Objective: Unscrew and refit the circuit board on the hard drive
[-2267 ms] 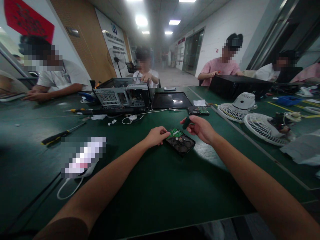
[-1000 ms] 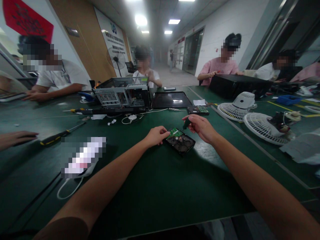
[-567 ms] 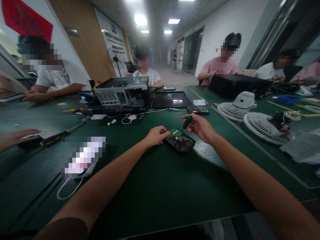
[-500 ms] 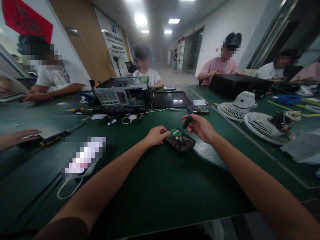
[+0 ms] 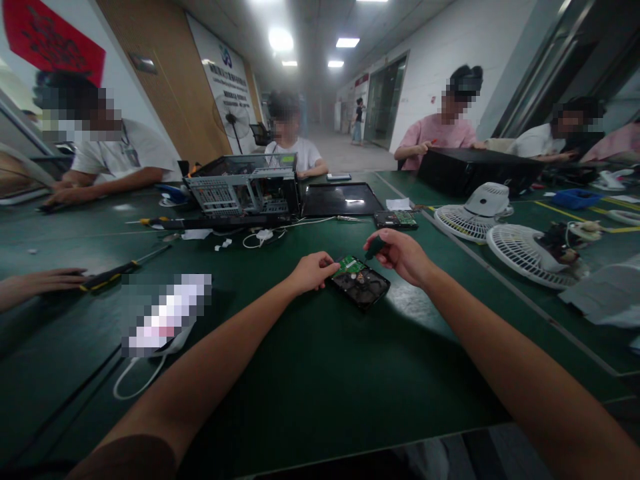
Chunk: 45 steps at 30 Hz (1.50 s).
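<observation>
A hard drive (image 5: 364, 288) lies on the green tabletop with its green circuit board facing up. My left hand (image 5: 315, 271) grips the drive's left edge between thumb and fingers. In my right hand (image 5: 400, 253) is a screwdriver (image 5: 373, 249) with a dark green handle, tilted and pointing down at the far right part of the drive. The fingers close around the handle; the tip is too small to make out clearly.
Behind the drive stand an opened computer case (image 5: 240, 190), a dark flat panel (image 5: 344, 199) and a second hard drive (image 5: 396, 220). White fan parts (image 5: 525, 253) lie right. Left are a long screwdriver (image 5: 120, 272), a blurred-out device (image 5: 167, 317) and a co-worker's hand (image 5: 45, 285).
The screwdriver handle in my right hand has tilted slightly more to the side. My left hand and the hard drive stay in place. The co-worker's hand at left has shifted slightly.
</observation>
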Available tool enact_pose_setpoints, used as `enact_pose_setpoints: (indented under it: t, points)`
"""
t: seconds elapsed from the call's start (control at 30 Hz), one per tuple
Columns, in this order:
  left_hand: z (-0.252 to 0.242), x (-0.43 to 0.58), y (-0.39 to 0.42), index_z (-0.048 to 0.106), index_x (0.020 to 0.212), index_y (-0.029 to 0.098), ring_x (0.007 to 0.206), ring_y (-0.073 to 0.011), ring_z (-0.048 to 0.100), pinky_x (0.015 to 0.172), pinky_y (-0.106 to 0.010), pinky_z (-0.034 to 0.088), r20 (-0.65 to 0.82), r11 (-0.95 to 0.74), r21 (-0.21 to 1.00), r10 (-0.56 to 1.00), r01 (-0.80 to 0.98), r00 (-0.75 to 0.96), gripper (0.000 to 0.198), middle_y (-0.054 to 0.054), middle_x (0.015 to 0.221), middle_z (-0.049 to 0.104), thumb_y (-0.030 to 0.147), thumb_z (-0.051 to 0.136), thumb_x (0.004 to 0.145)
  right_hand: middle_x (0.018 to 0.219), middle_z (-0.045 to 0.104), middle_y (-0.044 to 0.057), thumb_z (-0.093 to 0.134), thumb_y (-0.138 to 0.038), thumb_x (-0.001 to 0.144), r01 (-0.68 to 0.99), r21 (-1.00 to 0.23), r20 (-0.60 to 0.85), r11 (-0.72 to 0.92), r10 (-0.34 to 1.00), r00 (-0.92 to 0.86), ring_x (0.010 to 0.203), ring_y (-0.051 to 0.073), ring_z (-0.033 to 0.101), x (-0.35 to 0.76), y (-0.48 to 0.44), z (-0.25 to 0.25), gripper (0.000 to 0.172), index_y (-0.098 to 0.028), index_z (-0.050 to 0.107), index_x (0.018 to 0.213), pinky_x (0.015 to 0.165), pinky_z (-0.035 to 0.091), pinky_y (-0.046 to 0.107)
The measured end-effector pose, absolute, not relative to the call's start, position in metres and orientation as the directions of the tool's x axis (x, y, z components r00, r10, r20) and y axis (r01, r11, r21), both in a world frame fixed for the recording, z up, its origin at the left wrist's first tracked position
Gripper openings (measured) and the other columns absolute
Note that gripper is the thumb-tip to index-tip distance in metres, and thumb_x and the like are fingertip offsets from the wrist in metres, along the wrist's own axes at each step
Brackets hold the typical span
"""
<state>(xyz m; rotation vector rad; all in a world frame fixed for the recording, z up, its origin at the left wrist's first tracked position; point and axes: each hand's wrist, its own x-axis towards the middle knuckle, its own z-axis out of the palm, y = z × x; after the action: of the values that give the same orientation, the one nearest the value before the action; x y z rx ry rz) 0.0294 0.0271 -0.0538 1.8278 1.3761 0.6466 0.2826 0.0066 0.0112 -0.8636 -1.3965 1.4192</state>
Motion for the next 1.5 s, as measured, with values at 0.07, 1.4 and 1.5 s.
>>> enact_pose_setpoints:
  t: [0.07,1.4,1.5]
  points:
    - [-0.0538,0.0296,0.0272,0.065,0.110,0.018,0.050,-0.0079,0.062,0.038,-0.018,0.043,-0.044,-0.139,0.802,0.956,0.581,0.291,0.034,-0.007,0.102,0.071,0.047,0.066,0.094,0.095,0.069,0.007,0.061,-0.041,0.086,-0.149,-0.987,0.107,0.060,0.938,-0.331,0.056,0.012,0.046,0.2820,0.0049,0.0130,0.027,-0.021,0.069,0.102,0.045,0.023,0.027]
    - [-0.0553,0.0303,0.0291,0.065,0.110,0.019,0.051,-0.0090,0.063,0.039,-0.017,0.044,-0.053,-0.130,0.801,0.957,0.585,0.286,0.028,-0.004,0.092,0.071,0.044,0.062,0.096,0.109,0.073,0.008,0.068,-0.043,0.086,-0.140,-0.984,0.142,0.107,0.951,-0.274,0.055,0.009,0.047,0.2848,0.0038,0.0144,0.030,-0.023,0.071,0.108,0.044,0.019,0.025]
    - [-0.0541,0.0310,0.0284,0.065,0.110,0.020,0.050,-0.0083,0.063,0.039,-0.016,0.042,-0.064,-0.116,0.793,0.961,0.598,0.270,0.028,-0.004,0.092,0.071,0.044,0.062,0.096,0.111,0.073,0.008,0.067,-0.041,0.086,-0.130,-0.983,0.164,0.132,0.947,-0.278,0.055,0.010,0.046,0.2852,0.0039,0.0150,0.025,-0.022,0.071,0.101,0.044,0.019,0.026]
